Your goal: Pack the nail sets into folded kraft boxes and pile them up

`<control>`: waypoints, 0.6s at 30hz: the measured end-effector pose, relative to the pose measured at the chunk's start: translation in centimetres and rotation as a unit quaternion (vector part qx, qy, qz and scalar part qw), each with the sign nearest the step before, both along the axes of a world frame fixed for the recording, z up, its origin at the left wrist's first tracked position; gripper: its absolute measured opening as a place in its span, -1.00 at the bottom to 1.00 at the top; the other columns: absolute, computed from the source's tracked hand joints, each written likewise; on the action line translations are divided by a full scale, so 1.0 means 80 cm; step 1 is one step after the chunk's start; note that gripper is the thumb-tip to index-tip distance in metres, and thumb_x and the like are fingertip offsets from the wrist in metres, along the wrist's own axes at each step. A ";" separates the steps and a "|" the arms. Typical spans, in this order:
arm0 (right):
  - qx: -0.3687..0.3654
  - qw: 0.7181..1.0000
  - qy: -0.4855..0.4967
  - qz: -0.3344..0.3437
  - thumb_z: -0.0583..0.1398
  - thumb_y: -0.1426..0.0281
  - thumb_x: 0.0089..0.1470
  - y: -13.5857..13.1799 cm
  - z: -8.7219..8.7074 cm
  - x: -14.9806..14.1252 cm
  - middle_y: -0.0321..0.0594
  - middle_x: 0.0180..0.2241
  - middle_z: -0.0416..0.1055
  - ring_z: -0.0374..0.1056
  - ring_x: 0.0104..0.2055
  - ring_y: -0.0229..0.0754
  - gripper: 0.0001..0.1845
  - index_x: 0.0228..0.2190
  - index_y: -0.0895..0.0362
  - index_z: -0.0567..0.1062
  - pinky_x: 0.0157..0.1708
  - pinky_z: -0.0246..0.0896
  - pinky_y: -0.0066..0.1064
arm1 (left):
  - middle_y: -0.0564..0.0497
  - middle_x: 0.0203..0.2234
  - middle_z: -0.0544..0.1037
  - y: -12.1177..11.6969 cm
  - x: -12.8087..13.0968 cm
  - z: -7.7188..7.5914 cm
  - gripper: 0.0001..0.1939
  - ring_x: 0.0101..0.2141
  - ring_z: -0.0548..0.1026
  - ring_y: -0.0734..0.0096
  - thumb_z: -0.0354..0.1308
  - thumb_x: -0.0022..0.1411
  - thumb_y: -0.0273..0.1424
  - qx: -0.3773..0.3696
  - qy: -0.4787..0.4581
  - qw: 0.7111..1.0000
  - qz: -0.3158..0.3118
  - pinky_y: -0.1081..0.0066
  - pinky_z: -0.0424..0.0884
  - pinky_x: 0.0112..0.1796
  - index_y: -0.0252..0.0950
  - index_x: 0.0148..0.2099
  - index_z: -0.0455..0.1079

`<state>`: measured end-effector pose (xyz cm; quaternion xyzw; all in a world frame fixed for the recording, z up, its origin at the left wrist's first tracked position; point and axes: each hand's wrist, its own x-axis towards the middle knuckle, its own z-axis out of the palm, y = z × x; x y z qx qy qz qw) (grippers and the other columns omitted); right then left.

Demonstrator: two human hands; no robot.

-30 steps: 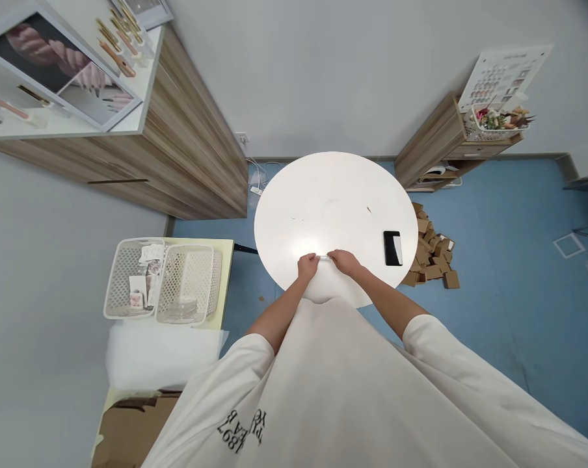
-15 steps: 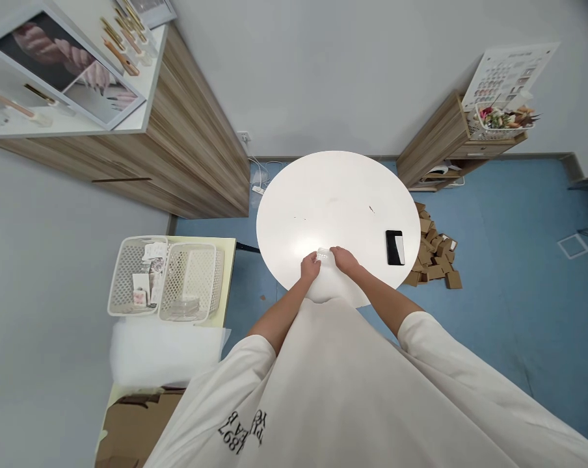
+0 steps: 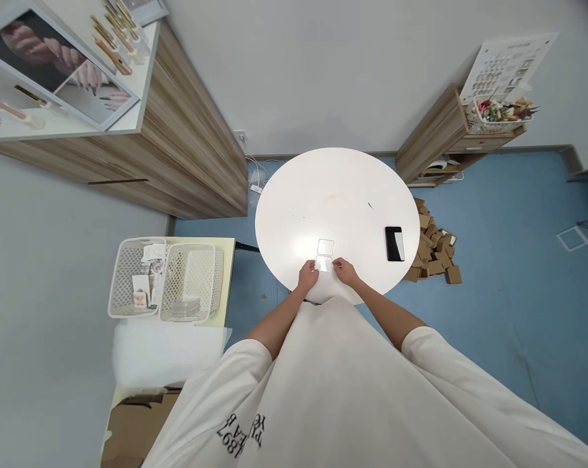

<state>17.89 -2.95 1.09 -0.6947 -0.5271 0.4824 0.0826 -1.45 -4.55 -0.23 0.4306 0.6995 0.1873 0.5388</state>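
Observation:
A small clear plastic case (image 3: 325, 247) stands out on the near part of the round white table (image 3: 333, 195). Its hinged lid lies folded back, away from my body, so both halves show. My left hand (image 3: 308, 276) pinches the left edge of the near half. On the opposite edge, the fingers of my right hand (image 3: 345, 272) are closed at the rim. Whether the case rests flat on the tabletop or is held just above it is hard to tell.
A black phone (image 3: 394, 244) lies at the table's right. Small cardboard boxes (image 3: 435, 253) are heaped on the floor beyond. At left, two white baskets (image 3: 189, 250) and white foam sheets (image 3: 170, 354) sit on a yellow table. Wooden cabinets (image 3: 196, 123) stand by the walls.
The clear case was shut between my hands and tilted; now it is unfolded with its lid away from me. Both hands have moved slightly toward my body.

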 end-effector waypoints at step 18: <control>0.021 0.996 -0.022 0.079 0.10 0.32 0.24 -0.006 0.007 0.009 -0.04 0.31 0.22 0.20 0.31 -0.01 -0.38 0.29 0.16 0.26 0.28 0.11 -0.22 | -0.15 0.28 0.34 0.015 -0.004 0.009 -0.35 0.24 0.34 0.14 0.15 0.18 -0.50 0.013 0.002 0.998 -0.068 0.23 0.28 0.19 -0.26 0.33 0.22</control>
